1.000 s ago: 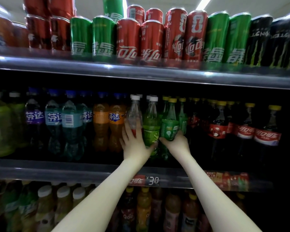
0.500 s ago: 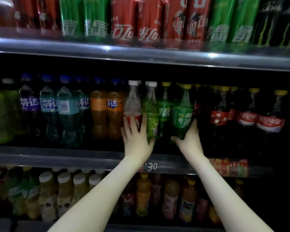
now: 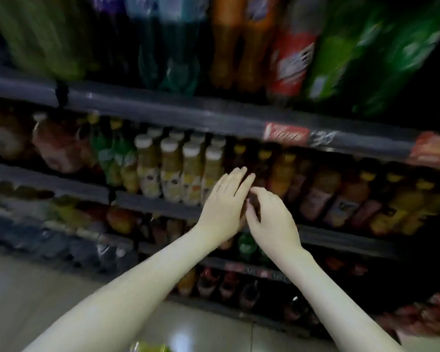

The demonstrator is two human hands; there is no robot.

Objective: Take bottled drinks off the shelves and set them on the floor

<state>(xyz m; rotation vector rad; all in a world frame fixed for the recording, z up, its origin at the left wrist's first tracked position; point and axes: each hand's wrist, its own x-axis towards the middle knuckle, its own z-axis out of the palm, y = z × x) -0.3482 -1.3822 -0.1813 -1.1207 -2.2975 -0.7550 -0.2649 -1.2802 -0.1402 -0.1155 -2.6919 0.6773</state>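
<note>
The view is blurred and tilted down onto the lower shelves. My left hand (image 3: 226, 207) lies with straight fingers against the left side of a dark yellow-capped bottle (image 3: 253, 201) on a lower shelf. My right hand (image 3: 272, 222) is at the bottle's right side, thumb and fingers curled round it. The green bottles (image 3: 366, 59) I reached for before stand on the shelf above, beside a red-labelled clear bottle (image 3: 292, 62).
White-capped yellow drink bottles (image 3: 170, 171) stand just left of my hands, orange and dark bottles (image 3: 341, 194) to the right. Grey shelf rails (image 3: 163, 107) jut out above. Glossy floor tiles (image 3: 36, 288) show below, with a yellow-green object (image 3: 150, 348) at the bottom edge.
Both hands left the green bottles on the middle shelf and dropped to a lower shelf, closing in on a dark bottle. The view swung downward.
</note>
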